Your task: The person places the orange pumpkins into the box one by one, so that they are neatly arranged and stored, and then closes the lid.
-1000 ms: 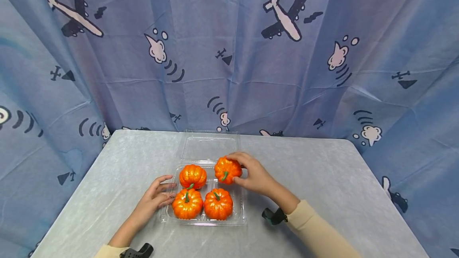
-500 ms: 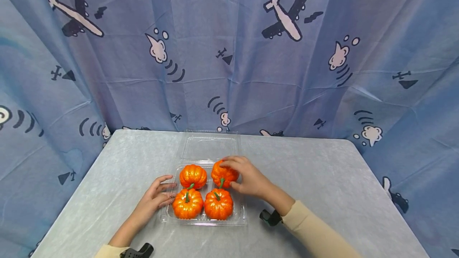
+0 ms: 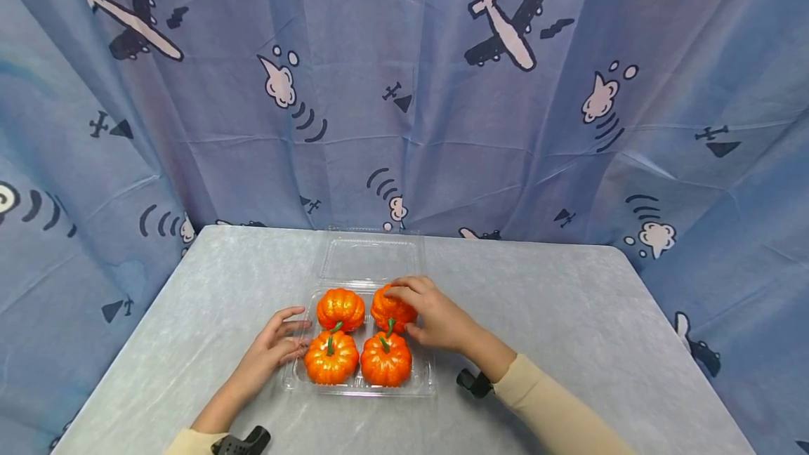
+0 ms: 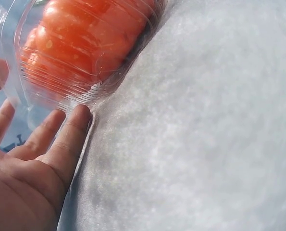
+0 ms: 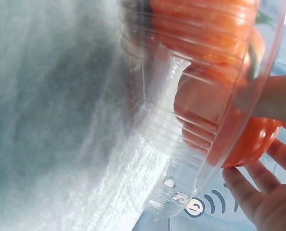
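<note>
Four small orange pumpkins are grouped in a clear plastic clamshell container (image 3: pixel 422 386), two behind and two in front. My right hand (image 3: pixel 439 316) holds the back right pumpkin (image 3: pixel 387 309), thumb on the near side and fingers over the far side. In the right wrist view, that pumpkin (image 5: pixel 258 139) sits between thumb and fingers, partly behind the clear wall. My left hand (image 3: pixel 273 344) rests with extended fingers against the container's left side; the left wrist view has its fingertips (image 4: pixel 80 114) at the ribbed wall. Beside it are the back left pumpkin (image 3: pixel 340 309) and front left pumpkin (image 3: pixel 331 359). The front right pumpkin (image 3: pixel 385 360) adjoins the held one.
The container's clear lid (image 3: pixel 369 258) lies folded back toward the far table edge. A grey-white table (image 3: pixel 537 300) extends to both sides. Behind it hangs a blue curtain (image 3: pixel 341 125) printed with airplanes.
My right hand has moved the back right pumpkin slightly left and down into the container's back right corner. The left hand has stayed at the container's side.
</note>
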`<act>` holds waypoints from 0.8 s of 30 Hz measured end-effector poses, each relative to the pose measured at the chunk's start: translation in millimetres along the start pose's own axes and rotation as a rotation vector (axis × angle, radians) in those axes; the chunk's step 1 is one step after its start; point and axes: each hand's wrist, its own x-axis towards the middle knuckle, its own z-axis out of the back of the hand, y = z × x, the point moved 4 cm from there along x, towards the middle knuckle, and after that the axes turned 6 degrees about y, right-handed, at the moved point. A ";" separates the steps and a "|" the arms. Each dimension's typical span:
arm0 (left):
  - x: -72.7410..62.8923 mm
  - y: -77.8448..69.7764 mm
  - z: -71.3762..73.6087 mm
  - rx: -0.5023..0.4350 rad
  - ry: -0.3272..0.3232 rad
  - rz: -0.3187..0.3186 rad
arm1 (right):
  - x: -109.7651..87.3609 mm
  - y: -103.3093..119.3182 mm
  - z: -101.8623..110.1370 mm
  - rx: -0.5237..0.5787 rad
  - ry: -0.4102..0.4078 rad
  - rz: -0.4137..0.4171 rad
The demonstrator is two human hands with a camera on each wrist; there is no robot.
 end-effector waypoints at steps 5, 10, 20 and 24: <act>-1.2 -4.4 -2.7 0.007 0.016 -0.023 | 1.8 0.8 -0.5 -0.018 0.004 0.018; -2.1 -6.6 -4.3 0.016 0.018 -0.029 | 4.3 1.6 -1.3 -0.035 0.031 0.023; -0.8 -5.9 -3.4 0.034 0.002 -0.022 | 9.1 4.9 -4.3 -0.107 0.048 0.077; -1.1 -5.8 -3.9 0.034 -0.004 -0.020 | 11.0 6.0 -7.2 -0.117 0.050 0.097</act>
